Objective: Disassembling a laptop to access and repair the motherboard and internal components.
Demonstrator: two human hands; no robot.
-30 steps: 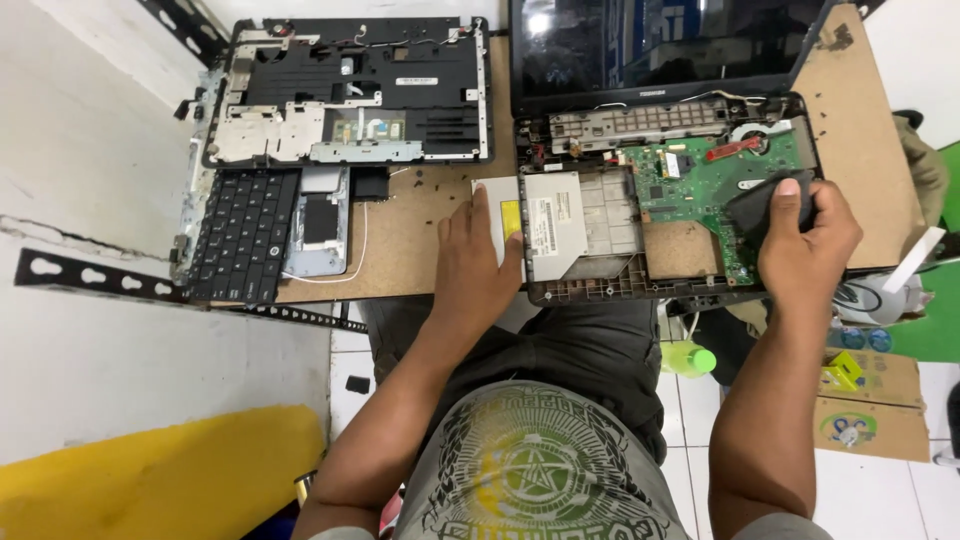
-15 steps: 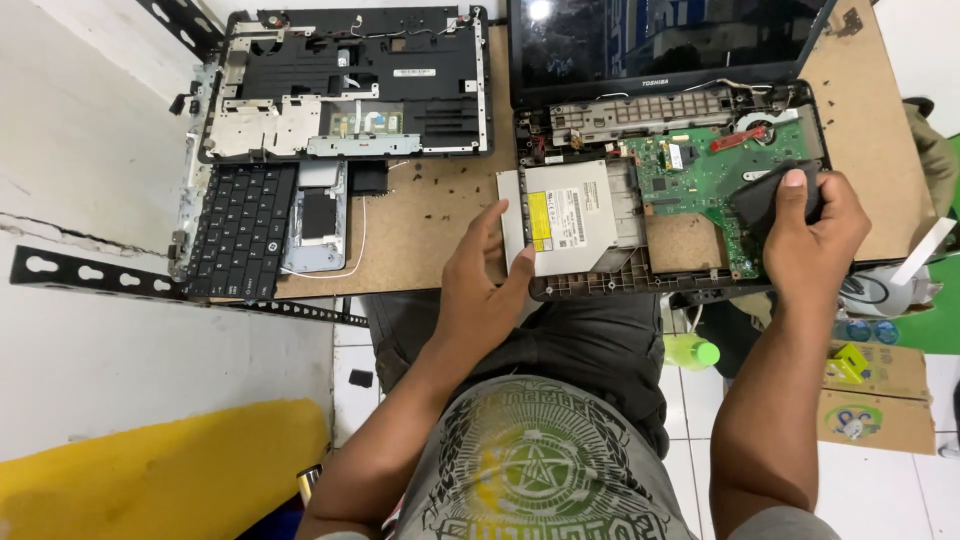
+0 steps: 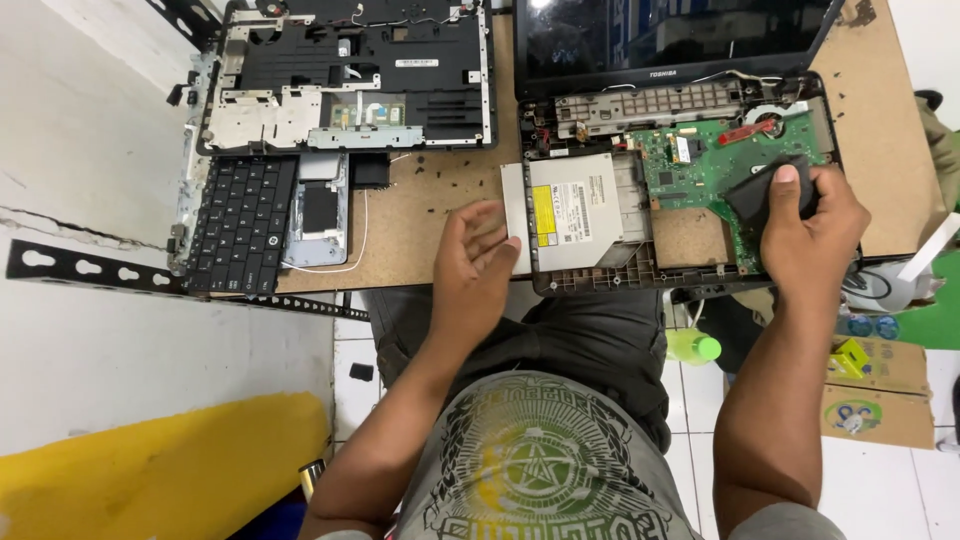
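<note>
Left hand (image 3: 472, 268) lies loosely spread, fingers apart, on the brown surface (image 3: 420, 225), fingertips at the left edge of the silver optical drive (image 3: 572, 205). Compared with a second ago, the drive juts further left out of the opened laptop base (image 3: 680, 215), so it seems freed from its bay. Its long axis runs left-right, bezel end pointing frame-left. Right hand (image 3: 805, 235) stays clamped on a dark part (image 3: 760, 190) over the green board (image 3: 715, 160)

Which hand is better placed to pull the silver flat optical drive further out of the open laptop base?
The left hand: its fingertips are at the protruding end of the silver flat optical drive. The right hand presses on a black part on the far side.
</note>
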